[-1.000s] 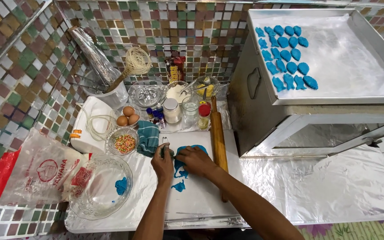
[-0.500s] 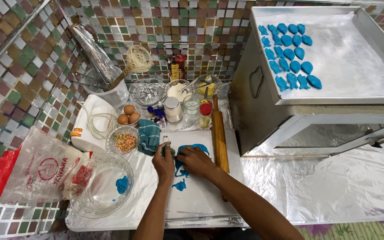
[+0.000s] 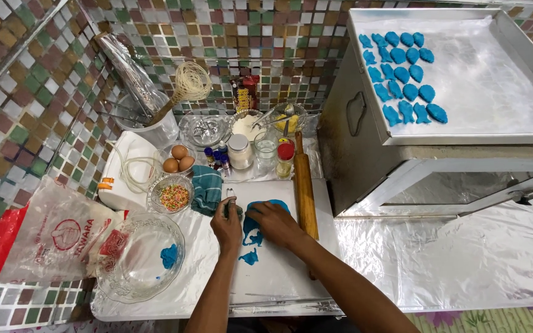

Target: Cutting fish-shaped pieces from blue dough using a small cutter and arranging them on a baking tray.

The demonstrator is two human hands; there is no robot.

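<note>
My left hand (image 3: 226,225) grips a small metal cookie cutter (image 3: 230,196) at the left edge of the flat blue dough (image 3: 260,208) on the white board (image 3: 279,271). Palm down, my right hand (image 3: 276,223) presses on the dough's middle. Small blue scraps (image 3: 249,257) lie on the board below the hands. A wooden rolling pin (image 3: 304,191) rests along the board's right side. Several blue cut-out shapes (image 3: 405,77) sit on the foil-lined tray (image 3: 495,80) on top of the metal oven.
A glass bowl (image 3: 140,259) with a blue dough lump stands left of the board, beside plastic bags (image 3: 50,237). Behind are a sprinkles bowl (image 3: 173,196), eggs (image 3: 178,159), a teal cloth (image 3: 206,188), jars, flour and a whisk. The metal oven (image 3: 365,166) stands at right; foil covers the counter.
The view has shifted a little. Both hands stay on the dough, the left one pressing the cutter at nearly the same spot.
</note>
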